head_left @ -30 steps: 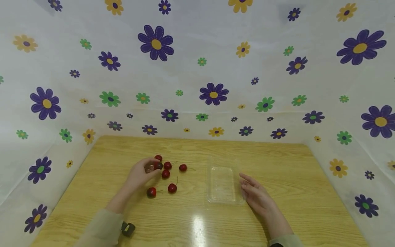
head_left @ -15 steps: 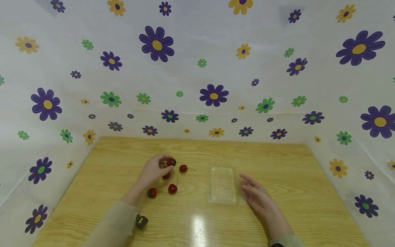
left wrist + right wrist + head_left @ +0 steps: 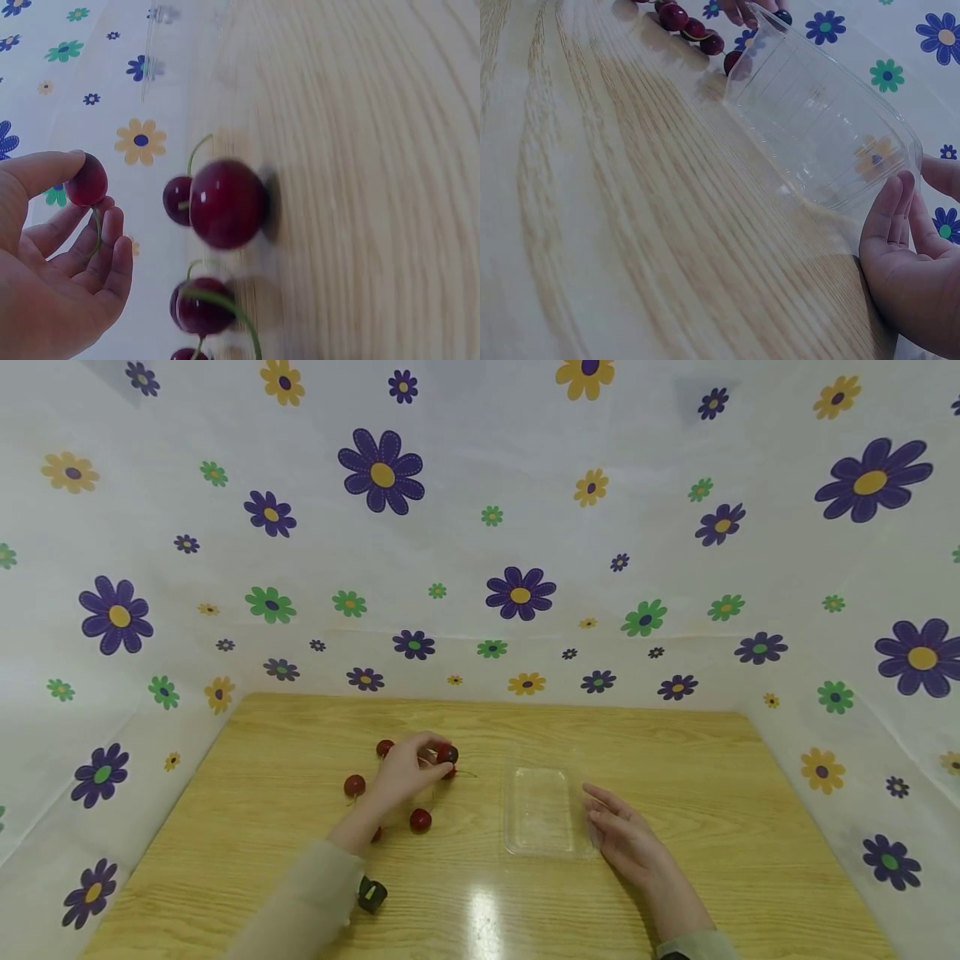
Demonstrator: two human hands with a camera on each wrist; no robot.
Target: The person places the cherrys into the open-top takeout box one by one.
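Note:
My left hand [image 3: 405, 772] pinches a dark red cherry [image 3: 448, 753] between thumb and fingers. In the left wrist view its green stem [image 3: 97, 229] hangs down beside the fingers. Below the held cherry, another cherry [image 3: 451, 772] lies on the table, partly covered. More cherries lie around the left hand: one at the back [image 3: 385, 748], one to its left [image 3: 355, 786] and one in front [image 3: 421, 820]. To the right stands a clear plastic container [image 3: 817, 112]. My right hand [image 3: 628, 837] rests beside its right wall, relaxed fingers [image 3: 885, 206] right at the plastic.
The wooden table [image 3: 675, 760] is enclosed by a white sheet [image 3: 465, 468] printed with flowers. A black wrist strap piece [image 3: 371, 895] hangs at the left sleeve. Another cherry [image 3: 377, 835] is partly hidden by the left forearm.
My left hand has moved right with the held cherry, over the table's cherries toward the container. A cherry at the left has come into view. The right hand stays in place.

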